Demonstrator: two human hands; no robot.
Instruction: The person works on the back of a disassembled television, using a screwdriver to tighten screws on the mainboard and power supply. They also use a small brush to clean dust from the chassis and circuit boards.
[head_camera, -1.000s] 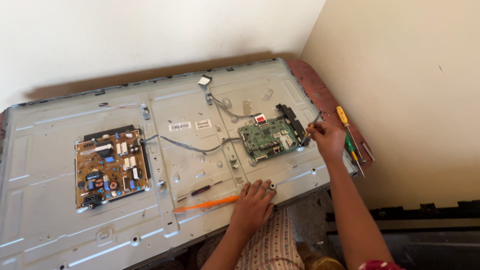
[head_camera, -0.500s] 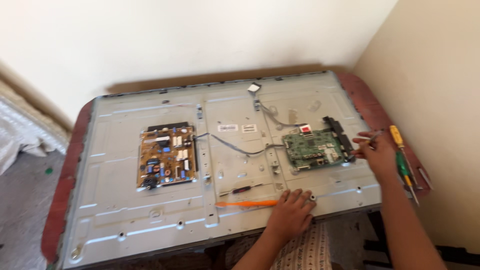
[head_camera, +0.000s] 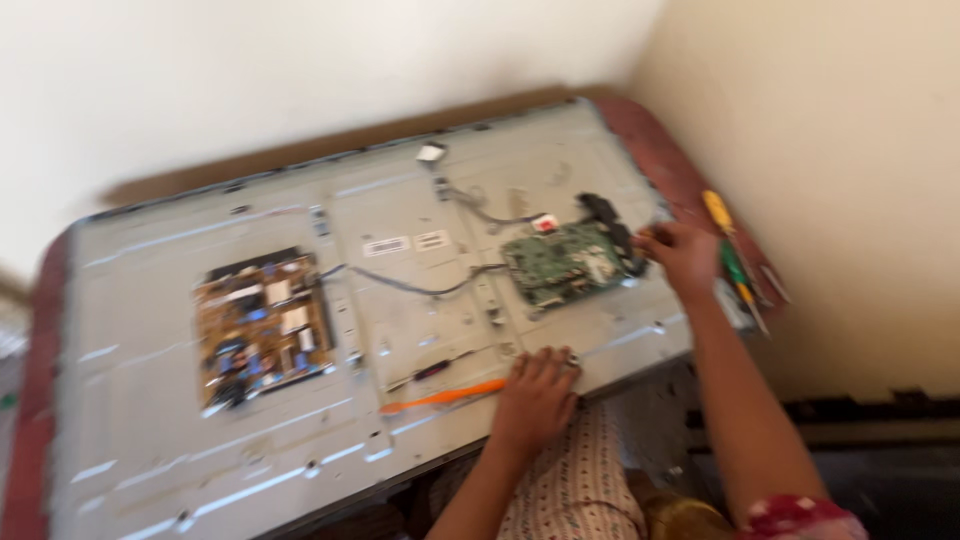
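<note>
A large grey metal back panel (head_camera: 150, 420) of a flat screen lies face down on a table. A green circuit board (head_camera: 565, 262) is mounted at its right, a brown power board (head_camera: 262, 325) at its left. My right hand (head_camera: 682, 255) rests at the green board's right edge, fingers curled; whether it grips anything is unclear in the blur. My left hand (head_camera: 535, 392) lies flat on the panel's near edge, touching the end of an orange tool (head_camera: 440, 398). A dark thin tool (head_camera: 430, 370) lies just beyond it.
Yellow and green handled screwdrivers (head_camera: 728, 250) lie on the reddish table rim (head_camera: 650, 150) at the right, close to a cream wall. Grey cables (head_camera: 420, 285) run between the two boards. A dark object sits on the floor at lower right.
The view has swung, so the panel sits further right and the picture is blurred. Both hands keep their places on the panel.
</note>
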